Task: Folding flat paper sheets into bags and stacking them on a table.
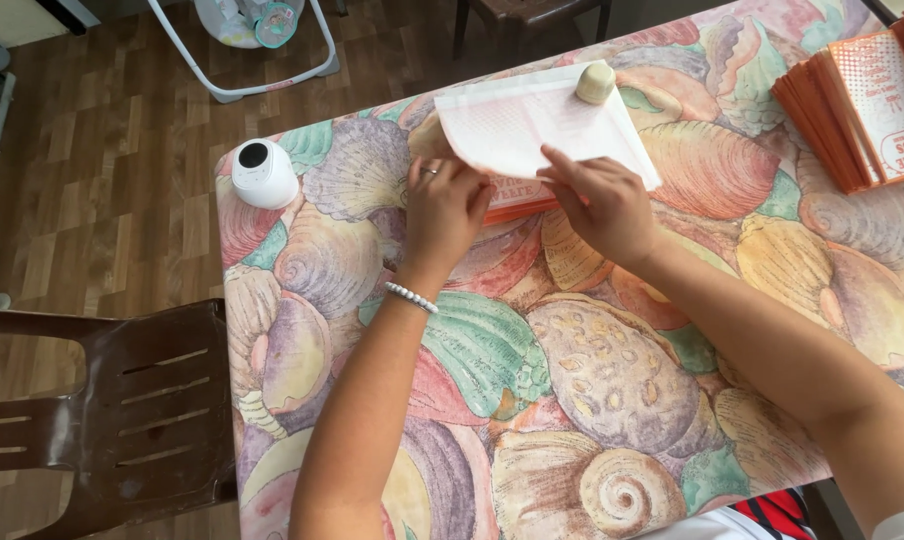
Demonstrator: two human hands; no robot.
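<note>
Both forearms stretch away from the camera across the shell-patterned surface (pixel 572 380), one beaded bracelet (pixel 412 297) on the left wrist. The left hand (pixel 442 210) pinches the near-left edge of a white paper sheet (pixel 532 125), fingers closed on it; the right hand (pixel 602 205) presses flat on the near-right part, fingertips pushing down, seemingly to crease a fold. Just under both grips lies one orange-and-white paper bag (pixel 517 200), its edge peeking out beneath the sheet. Beyond the right grip, one small beige stamp-like block (pixel 596 82) sits on the sheet's far corner, probably weighting it. Farther right, well apart, one stack of orange printed bags (pixel 857 100) fans out. Left of the left grip stands one white round device (pixel 263 172). One brown chair (pixel 102 410) stands off the surface's near-left side.
</note>
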